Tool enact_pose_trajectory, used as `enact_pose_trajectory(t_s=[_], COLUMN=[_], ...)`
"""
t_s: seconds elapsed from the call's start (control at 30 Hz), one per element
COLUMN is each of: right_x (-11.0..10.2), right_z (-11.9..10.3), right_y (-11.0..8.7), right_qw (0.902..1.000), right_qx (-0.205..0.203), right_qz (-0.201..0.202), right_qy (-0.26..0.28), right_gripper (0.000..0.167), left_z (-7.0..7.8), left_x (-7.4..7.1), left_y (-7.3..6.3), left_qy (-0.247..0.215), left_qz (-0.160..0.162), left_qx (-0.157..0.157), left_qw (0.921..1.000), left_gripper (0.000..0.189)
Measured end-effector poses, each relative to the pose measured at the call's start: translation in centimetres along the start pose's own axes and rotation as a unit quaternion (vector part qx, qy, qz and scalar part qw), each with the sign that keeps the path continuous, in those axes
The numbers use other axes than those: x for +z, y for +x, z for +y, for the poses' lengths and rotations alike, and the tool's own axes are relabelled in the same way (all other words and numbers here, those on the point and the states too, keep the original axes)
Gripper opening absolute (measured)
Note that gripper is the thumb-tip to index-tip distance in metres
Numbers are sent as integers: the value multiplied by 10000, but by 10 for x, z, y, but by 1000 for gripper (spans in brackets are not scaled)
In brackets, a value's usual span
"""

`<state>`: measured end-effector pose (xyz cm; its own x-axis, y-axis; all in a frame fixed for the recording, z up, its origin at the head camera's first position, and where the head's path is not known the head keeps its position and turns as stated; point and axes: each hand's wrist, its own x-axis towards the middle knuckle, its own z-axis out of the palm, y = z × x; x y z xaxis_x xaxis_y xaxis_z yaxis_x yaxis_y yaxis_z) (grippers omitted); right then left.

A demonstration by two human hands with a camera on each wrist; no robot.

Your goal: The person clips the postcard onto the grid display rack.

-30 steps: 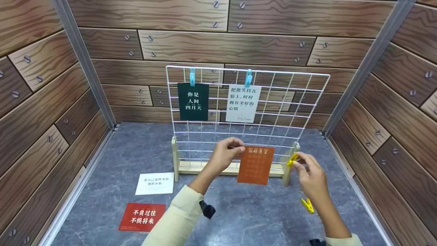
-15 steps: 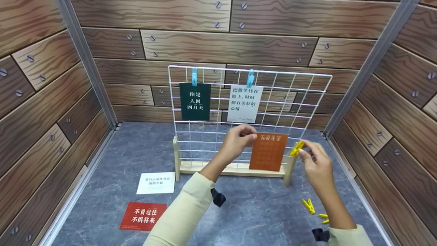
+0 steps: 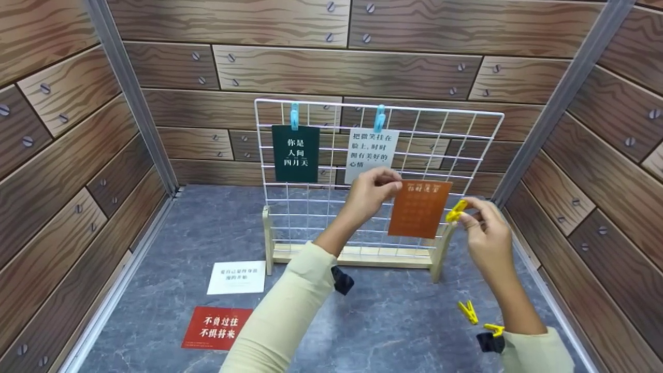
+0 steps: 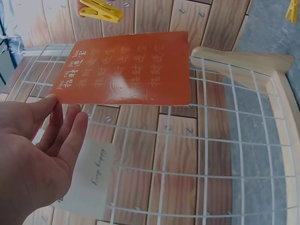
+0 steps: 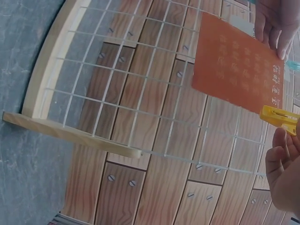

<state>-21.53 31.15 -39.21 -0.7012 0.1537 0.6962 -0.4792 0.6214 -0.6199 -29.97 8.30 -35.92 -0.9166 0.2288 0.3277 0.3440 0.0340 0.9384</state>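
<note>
My left hand (image 3: 369, 199) pinches an orange card (image 3: 420, 209) by its upper left corner, holding it upright before the white wire grid rack (image 3: 414, 163). In the left wrist view, thumb and fingertips meet at the corner of the orange card (image 4: 126, 70). To the right of the card, my right hand (image 3: 489, 228) pinches a yellow clothespin (image 3: 456, 211) between thumb and fingers. The right wrist view shows that yellow clothespin (image 5: 280, 117) close to the card's edge. A dark green card (image 3: 296, 154) and a white card (image 3: 375, 150) hang on the grid from blue clothespins (image 3: 379, 118).
On the grey marbled tabletop (image 3: 388, 321) lie a white card (image 3: 236, 277) and a red card (image 3: 217, 328) at the left. Two yellow clothespins (image 3: 468, 312) lie at the right. The grid stands on a wooden base (image 3: 352, 256). Wood-patterned walls surround the table.
Both hands have moved up and to the right, the left carrying the orange card and the right the yellow clothespin. The orange card now stands higher before the grid's right half.
</note>
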Motion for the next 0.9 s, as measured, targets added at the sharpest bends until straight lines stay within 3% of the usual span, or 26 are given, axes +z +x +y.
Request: enact_pose_trajectory(t_s=[0.2, 0.37, 0.67, 0.9], right_x=[-2, -3, 0, 1], right_z=[-6, -11, -14, -17], right_y=[14, 26, 47, 58], right_qw=[9999, 9995, 9974, 9971], right_qx=[-21, -107, -177, -2], right_qz=[114, 246, 513, 582], right_qy=[59, 188, 464, 493], right_gripper=[28, 27, 25, 23], left_z=[12, 22, 39, 44], left_x=[6, 16, 32, 40], left_y=[13, 25, 45, 52], left_qy=[354, 829, 1862, 2085], left_qz=[13, 205, 776, 997], left_qx=[197, 339, 524, 631], left_qw=[9992, 9958, 9780, 9709], left_gripper=[4, 4, 6, 6])
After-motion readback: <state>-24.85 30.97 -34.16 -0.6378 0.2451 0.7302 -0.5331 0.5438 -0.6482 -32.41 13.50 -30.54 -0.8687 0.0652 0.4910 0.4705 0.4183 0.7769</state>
